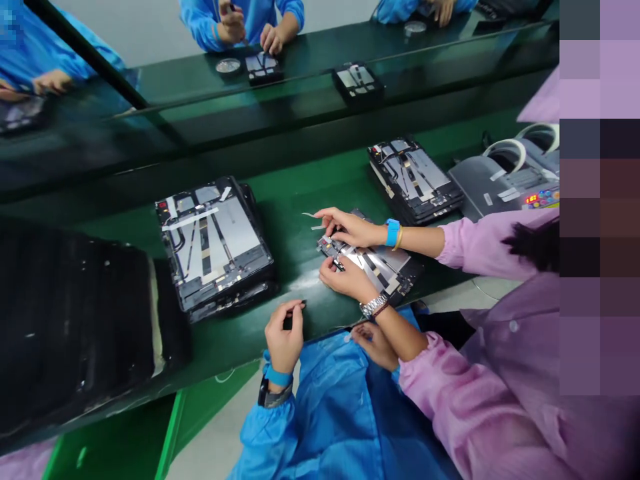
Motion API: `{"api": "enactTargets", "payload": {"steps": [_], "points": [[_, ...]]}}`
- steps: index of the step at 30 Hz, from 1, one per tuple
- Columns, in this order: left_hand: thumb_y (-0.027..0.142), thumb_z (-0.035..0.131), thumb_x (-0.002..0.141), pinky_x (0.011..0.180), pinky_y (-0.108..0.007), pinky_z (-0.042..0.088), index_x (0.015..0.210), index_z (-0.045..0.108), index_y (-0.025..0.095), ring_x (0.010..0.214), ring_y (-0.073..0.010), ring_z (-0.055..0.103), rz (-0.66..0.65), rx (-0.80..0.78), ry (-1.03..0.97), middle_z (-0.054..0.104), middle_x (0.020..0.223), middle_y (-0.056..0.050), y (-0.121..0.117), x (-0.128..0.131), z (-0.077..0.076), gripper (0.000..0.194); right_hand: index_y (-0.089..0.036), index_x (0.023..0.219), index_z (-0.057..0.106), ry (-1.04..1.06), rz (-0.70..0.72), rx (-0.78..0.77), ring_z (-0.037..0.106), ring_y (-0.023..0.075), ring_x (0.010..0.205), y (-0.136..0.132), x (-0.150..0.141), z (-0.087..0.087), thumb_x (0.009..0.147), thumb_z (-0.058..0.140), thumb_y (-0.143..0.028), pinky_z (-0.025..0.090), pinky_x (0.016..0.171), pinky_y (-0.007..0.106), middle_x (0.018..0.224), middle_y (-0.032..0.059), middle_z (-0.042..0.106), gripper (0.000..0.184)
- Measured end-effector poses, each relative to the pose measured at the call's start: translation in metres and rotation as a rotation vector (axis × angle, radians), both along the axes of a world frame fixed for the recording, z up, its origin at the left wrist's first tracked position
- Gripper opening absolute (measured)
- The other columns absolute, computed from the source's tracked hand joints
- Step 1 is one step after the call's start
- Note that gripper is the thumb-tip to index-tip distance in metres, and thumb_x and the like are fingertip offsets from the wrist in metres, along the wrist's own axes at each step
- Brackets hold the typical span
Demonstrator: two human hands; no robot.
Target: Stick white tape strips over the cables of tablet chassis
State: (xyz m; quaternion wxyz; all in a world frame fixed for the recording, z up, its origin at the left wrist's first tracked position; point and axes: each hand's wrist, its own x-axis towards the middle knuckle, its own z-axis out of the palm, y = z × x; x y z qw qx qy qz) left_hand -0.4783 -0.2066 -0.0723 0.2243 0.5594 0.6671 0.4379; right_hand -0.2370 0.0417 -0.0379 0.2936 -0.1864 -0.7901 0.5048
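My left hand (284, 337) hangs over the front edge of the green bench, thumb and fingers closed in a pinch; a small dark bit shows at the fingertips, too small to name. Low by my blue smock, my right hand (376, 345) has its fingers curled together, with a pale speck at their tips. A co-worker's forearm passes just above it. In front of me lies an opened tablet-like device (390, 267). A co-worker in pink works on it with both hands, holding thin white tape strips (317, 228) at its left end.
To the left stands a stack of opened devices (220, 233) beside a black padded pile (75, 320). Another stack (413, 173) sits at the back right, next to a grey tape dispenser (500, 177). Across a raised ledge, people in blue handle a device (263, 67).
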Motion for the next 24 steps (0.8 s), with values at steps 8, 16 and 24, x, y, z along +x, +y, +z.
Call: {"api": "enactTargets", "payload": {"steps": [8, 16, 24], "points": [[0.034, 0.062, 0.102, 0.085, -0.034, 0.057, 0.099, 0.078, 0.022, 0.088, -0.0205, 0.074, -0.009, 0.035, -0.010, 0.080, 0.094, -0.005, -0.001, 0.002, -0.001, 0.020, -0.021, 0.153, 0.044, -0.299, 0.009, 0.467, 0.064, 0.0102, 0.082, 0.002, -0.007, 0.001, 0.090, 0.060, -0.001, 0.059, 0.077, 0.024, 0.118, 0.0059, 0.064, 0.067], [0.032, 0.061, 0.104, 0.085, -0.035, 0.057, 0.099, 0.077, 0.022, 0.088, -0.0203, 0.073, -0.030, 0.068, -0.006, 0.079, 0.095, -0.005, 0.000, 0.002, -0.001, 0.020, -0.026, 0.117, 0.069, -0.309, -0.210, 0.474, 0.070, 0.0179, 0.106, -0.118, -0.038, -0.031, 0.091, 0.049, 0.004, 0.061, 0.091, 0.032, 0.100, 0.0036, 0.066, 0.044], [0.030, 0.060, 0.104, 0.085, -0.035, 0.057, 0.099, 0.077, 0.022, 0.089, -0.0204, 0.073, -0.033, 0.073, -0.014, 0.079, 0.095, -0.005, -0.001, 0.003, -0.001, 0.019, -0.022, 0.118, 0.064, -0.329, -0.068, 0.299, 0.066, 0.0136, 0.094, -0.062, -0.011, -0.006, 0.089, 0.051, 0.005, 0.057, 0.089, 0.029, 0.099, 0.0008, 0.059, 0.041]]}}
